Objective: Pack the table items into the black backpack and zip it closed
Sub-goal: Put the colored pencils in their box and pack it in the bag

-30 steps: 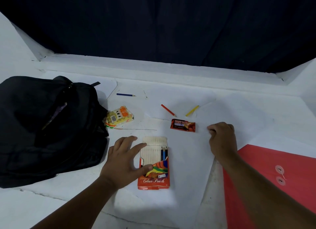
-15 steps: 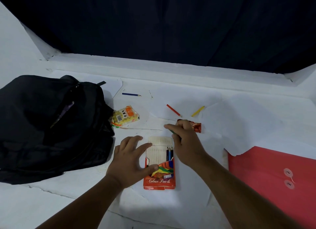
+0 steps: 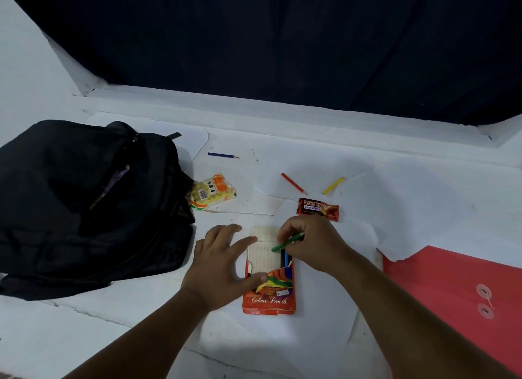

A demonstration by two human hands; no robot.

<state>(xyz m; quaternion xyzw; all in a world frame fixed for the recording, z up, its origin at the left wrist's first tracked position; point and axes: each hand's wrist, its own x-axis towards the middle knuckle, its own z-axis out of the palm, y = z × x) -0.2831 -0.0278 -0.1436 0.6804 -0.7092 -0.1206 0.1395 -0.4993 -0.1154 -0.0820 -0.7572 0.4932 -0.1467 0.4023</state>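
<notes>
Green pencil [image 3: 285, 243] in the pinch of the right hand [image 3: 309, 244] is held just above the open tray of the colour pencil box [image 3: 269, 277], its tip pointing down and to the left toward the free grooves. The step in hand looks to be returning loose pencils to the box before anything is packed, and it would be done best if the pencil were turned in line with the grooves, laid beside the blue pencils already seated at the right of the tray, and slid toward the near end under the printed sleeve — not pushed in at an angle, where it could ride over its neighbours. The box is steadied by the left hand [image 3: 223, 261], fingers spread, the thumb pressed on the sleeve; that hold should be kept so the tray is not shoved away. Three pencils lie farther off — a blue pencil [image 3: 223, 155], a red pencil [image 3: 293, 183] and a yellow pencil [image 3: 333, 185]. The black backpack [image 3: 84, 206] lies slumped on its side at the left of the table [image 3: 310, 158], soft and creased, its zip parted along the top with something purplish showing inside.
</notes>
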